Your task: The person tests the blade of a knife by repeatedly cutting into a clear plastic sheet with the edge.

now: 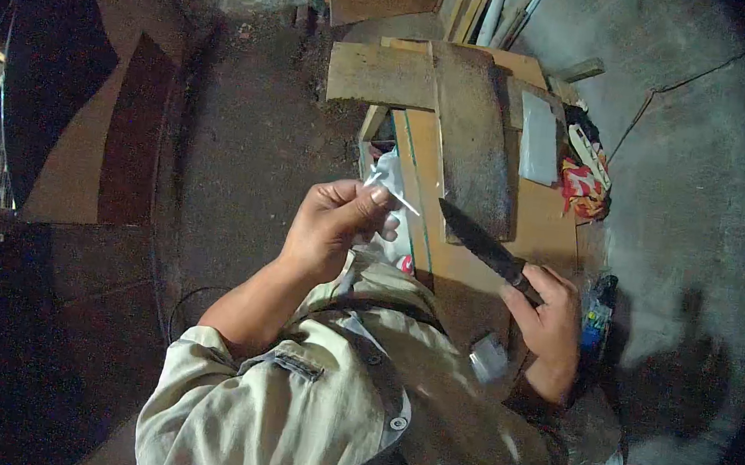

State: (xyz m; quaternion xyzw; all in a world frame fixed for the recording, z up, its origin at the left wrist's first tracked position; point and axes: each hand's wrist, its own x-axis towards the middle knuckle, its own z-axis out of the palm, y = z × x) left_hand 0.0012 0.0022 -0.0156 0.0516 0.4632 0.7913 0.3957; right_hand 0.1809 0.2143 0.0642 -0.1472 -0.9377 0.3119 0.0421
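The left hand (pixel 328 224) is just outside the bench's left edge, its thumb and forefinger pinched closed on a thin white piece (pixel 405 202) whose free end points toward that edge; the other fingers are loosely curled. White material (pixel 387 171) shows just past the fingertips, though whether it joins the piece cannot be told. The right hand (pixel 549 308) wraps closed around the handle of a dark-bladed knife (pixel 479 241) over the right half of the bench (pixel 539 222), the tip aimed toward the left edge. The tip is apart from the white piece, near the closest end of a dark board (pixel 472 134); whether the blade touches that board is unclear. A lighter board (pixel 374 73) juts past the bench's far left corner. Along the right edge lie a white sheet (pixel 538 145) and a red-and-white cloth (pixel 581 188).
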